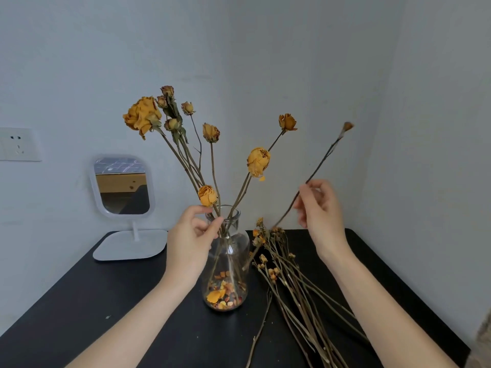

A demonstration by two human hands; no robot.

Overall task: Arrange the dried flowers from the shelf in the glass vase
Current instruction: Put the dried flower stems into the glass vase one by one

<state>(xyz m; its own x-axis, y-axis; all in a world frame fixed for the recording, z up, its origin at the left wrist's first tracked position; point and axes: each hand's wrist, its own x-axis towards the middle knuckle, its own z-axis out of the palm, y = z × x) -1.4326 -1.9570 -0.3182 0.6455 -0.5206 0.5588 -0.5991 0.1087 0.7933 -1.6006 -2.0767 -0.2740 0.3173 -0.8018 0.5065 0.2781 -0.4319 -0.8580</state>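
Observation:
A clear glass vase (233,251) stands on the black table (106,301), with loose orange petals at its bottom and several dried yellow roses (258,160) fanning out of its neck. My left hand (191,235) pinches the stems right at the vase's neck. My right hand (318,208) is raised to the right of the vase and holds one thin dried stem (322,160) with a small bud at its top, tilted up to the right. A bundle of loose dried flowers (289,282) lies flat on the table right of the vase.
A white stand mirror (122,185) sits at the table's back left corner. A wall socket (17,144) is on the left wall. Walls close in behind and on the right. The table's front right edge runs diagonally near the stems' ends.

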